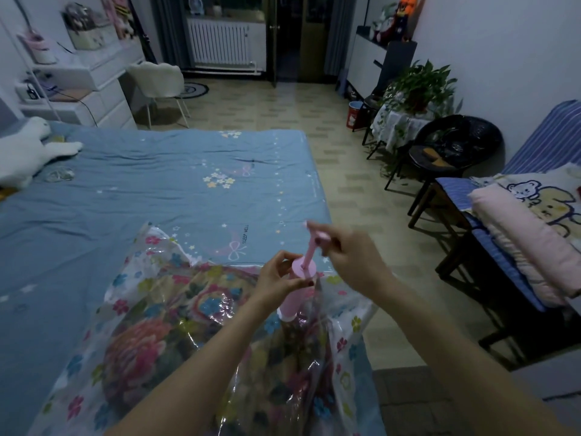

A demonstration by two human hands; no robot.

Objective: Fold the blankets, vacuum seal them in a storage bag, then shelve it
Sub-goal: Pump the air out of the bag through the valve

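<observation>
A clear storage bag printed with small flowers lies on the near end of the blue bed, with a floral blanket folded inside it. A pink hand pump stands upright on the bag. My left hand grips the top of the pump's cylinder. My right hand holds the pink pump handle, with the rod drawn out of the cylinder. The bag's valve is hidden under the pump.
Folded pink and cartoon-print blankets are stacked on a striped bench at the right. A black chair and a potted plant stand beyond it. A white plush toy lies on the bed's far left. Tiled floor runs between bed and bench.
</observation>
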